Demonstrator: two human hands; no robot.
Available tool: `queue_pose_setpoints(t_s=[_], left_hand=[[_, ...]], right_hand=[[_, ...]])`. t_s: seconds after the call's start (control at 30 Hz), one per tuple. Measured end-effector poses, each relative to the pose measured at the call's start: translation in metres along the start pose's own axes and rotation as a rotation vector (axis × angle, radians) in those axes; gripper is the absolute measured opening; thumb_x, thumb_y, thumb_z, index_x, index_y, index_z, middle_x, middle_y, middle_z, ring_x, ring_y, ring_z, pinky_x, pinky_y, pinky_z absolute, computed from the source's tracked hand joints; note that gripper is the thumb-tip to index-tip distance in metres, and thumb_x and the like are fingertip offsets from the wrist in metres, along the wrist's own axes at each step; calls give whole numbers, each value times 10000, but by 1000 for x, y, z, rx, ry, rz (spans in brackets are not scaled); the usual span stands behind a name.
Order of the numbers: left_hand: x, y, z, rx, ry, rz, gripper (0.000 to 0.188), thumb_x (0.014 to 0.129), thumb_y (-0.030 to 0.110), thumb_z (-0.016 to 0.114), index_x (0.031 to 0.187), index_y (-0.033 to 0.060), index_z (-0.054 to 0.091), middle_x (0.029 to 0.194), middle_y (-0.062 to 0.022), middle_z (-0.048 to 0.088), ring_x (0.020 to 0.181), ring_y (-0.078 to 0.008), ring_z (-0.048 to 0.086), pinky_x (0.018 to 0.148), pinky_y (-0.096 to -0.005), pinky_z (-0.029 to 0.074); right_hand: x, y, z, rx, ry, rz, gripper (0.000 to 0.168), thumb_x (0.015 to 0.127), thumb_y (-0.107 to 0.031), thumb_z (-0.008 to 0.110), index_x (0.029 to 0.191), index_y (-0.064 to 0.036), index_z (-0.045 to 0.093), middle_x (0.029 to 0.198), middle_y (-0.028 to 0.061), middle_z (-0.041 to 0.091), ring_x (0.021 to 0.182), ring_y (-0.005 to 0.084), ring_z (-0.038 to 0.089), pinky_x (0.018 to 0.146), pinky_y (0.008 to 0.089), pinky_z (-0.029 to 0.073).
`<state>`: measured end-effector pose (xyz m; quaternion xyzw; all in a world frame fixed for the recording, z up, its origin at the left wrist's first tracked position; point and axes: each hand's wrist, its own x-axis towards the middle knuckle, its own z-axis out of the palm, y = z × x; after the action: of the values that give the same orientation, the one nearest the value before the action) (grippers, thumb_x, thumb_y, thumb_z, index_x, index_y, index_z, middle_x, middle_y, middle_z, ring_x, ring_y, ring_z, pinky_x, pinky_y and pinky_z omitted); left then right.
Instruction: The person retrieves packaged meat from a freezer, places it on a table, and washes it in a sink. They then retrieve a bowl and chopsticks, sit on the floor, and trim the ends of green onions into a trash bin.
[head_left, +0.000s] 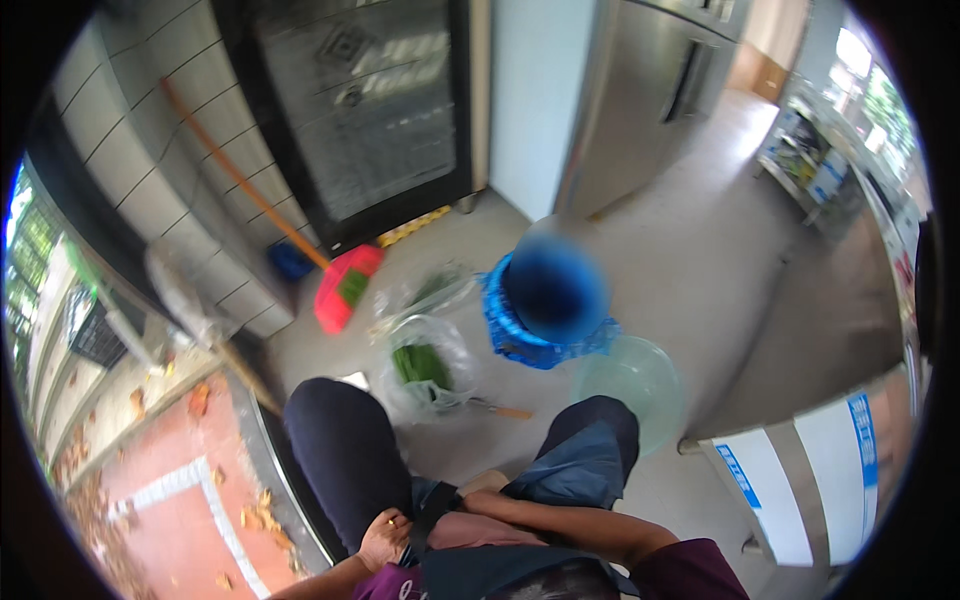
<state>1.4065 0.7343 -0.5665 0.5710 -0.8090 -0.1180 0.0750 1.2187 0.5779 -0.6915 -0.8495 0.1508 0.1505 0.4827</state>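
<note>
My left hand, with a ring on a finger, rests at my left hip beside a dark strap. Near my lap's middle lies my right hand, its fingers partly hidden by the strap and clothing. On the floor before me, a clear plastic bag holds green leafy vegetables. Behind it lies another clear bag with greens. A knife with a wooden handle lies to the bag's right. A blue bin lined with a blue plastic bag stands farther right, next to a translucent green basin.
A red broom with an orange handle leans at the tiled wall. A dark-framed glass door and a stainless steel refrigerator stand ahead. A metal worktable fills the right side. At left, a doorway opens onto red paving with leaves.
</note>
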Motion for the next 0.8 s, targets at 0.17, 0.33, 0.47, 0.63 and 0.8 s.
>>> queue_pose_setpoints(t_s=[0.17, 0.33, 0.47, 0.63, 0.8], left_hand=[[33, -19, 6, 102, -37, -70, 233, 785, 218, 491, 940, 69, 579, 996, -97, 586, 1069, -265, 512, 1031, -501, 253], [88, -31, -49, 458, -237, 29, 301, 811, 237, 492, 1046, 69, 580, 1058, -109, 587, 1065, -286, 512, 1017, -511, 268], [108, -68, -75, 762, 104, 149, 330, 840, 305, 467, 1049, 109, 630, 1089, -71, 603, 1114, -277, 478, 1024, -570, 179], [153, -19, -157, 245, 182, 84, 287, 833, 287, 459, 910, 93, 656, 955, -126, 634, 996, -329, 542, 918, -523, 339], [193, -2, -138, 99, -22, 192, 276, 830, 273, 464, 894, 77, 647, 933, -145, 628, 964, -344, 546, 881, -520, 356]], right_hand=[[3, 27, -21, -56, 223, 48, 229, 790, -217, 521, 840, -40, 658, 765, 176, 625, 725, 336, 602, 669, 425, 461], [-101, -27, -99, -184, 602, -119, 193, 762, -178, 527, 854, -55, 646, 751, 165, 613, 709, 333, 592, 659, 429, 468], [-252, -90, -193, -339, 1076, 271, 260, 833, -163, 512, 1078, -78, 527, 1067, 114, 539, 988, 296, 540, 783, 421, 458], [-520, -145, -303, -1131, 1924, 814, 165, 746, -68, 573, 908, -50, 602, 879, 154, 603, 825, 333, 573, 716, 413, 475], [-700, -109, -339, -853, 1841, 1454, 428, 827, -375, 541, 1071, -27, 597, 1092, 195, 583, 1032, 347, 538, 881, 389, 429]])
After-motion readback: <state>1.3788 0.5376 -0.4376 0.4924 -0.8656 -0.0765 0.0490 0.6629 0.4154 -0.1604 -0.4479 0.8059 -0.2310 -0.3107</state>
